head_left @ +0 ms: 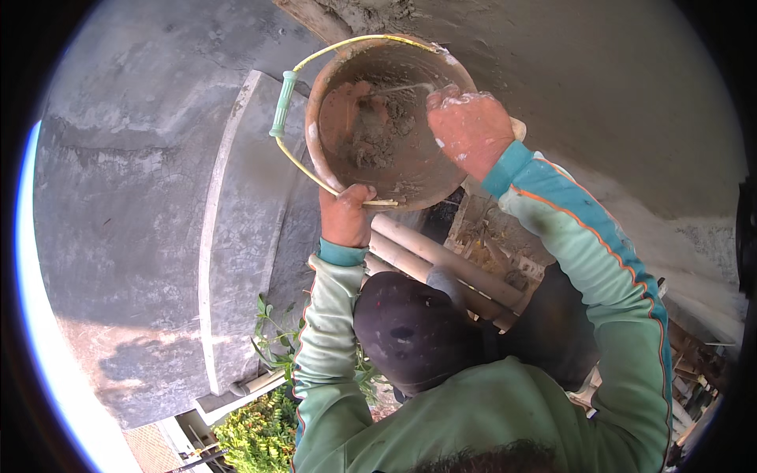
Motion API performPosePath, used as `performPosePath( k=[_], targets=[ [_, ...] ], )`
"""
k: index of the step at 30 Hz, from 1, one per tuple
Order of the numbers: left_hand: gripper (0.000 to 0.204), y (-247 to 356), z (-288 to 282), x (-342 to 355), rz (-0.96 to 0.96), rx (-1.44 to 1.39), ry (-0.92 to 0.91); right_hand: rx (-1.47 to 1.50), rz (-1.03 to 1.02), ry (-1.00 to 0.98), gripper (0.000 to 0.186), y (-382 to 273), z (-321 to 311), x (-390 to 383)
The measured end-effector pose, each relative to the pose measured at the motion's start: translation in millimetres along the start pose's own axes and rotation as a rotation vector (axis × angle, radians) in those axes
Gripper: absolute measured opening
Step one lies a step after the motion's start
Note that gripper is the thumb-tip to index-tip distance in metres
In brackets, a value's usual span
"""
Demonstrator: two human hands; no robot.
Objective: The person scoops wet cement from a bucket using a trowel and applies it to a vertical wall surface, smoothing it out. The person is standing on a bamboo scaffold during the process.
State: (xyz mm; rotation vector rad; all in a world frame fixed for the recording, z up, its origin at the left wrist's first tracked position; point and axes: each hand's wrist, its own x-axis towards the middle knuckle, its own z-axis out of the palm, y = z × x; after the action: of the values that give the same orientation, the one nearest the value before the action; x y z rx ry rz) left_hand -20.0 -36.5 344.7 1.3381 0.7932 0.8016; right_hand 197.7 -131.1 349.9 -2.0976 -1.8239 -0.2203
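Observation:
A round, mortar-smeared bucket (317,154) is tilted so its inside faces me. Grey wet mortar (377,140) clings to the bottom and sides. My left hand (345,214) is closed on the near left rim, beside the end of the yellow bail handle (319,52) with its green grip (284,104). Mortar-spattered, my right hand (471,130) is wrapped round the handle of a trowel inside the bucket on the right. The trowel's thin metal neck (406,87) runs left toward the mortar; its blade is coated and hard to make out.
A grey plastered wall (134,221) with a pale strip (211,236) stands at left. Fresh-looking plaster (615,102) covers the surface at upper right. Below the bucket are several pipes or poles (445,256) and rubble (489,244). Green plants (264,433) grow at lower left.

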Motion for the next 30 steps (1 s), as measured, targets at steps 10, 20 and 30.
performPosePath(
  k=[10,20,30],
  targets=[
    [0.067,-25.3,2.0,3.0,0.208,0.069,-0.028,0.057,0.108,-0.044,0.014,13.6,20.6,-4.1],
    [0.081,-27.0,15.9,5.0,0.373,0.229,0.060,-0.054,0.126,-0.335,0.016,-6.2,19.8,45.5],
    [0.087,-29.3,7.6,-6.3,0.268,0.098,0.148,0.071,0.258,0.046,0.020,11.7,11.8,36.1]
  ],
)
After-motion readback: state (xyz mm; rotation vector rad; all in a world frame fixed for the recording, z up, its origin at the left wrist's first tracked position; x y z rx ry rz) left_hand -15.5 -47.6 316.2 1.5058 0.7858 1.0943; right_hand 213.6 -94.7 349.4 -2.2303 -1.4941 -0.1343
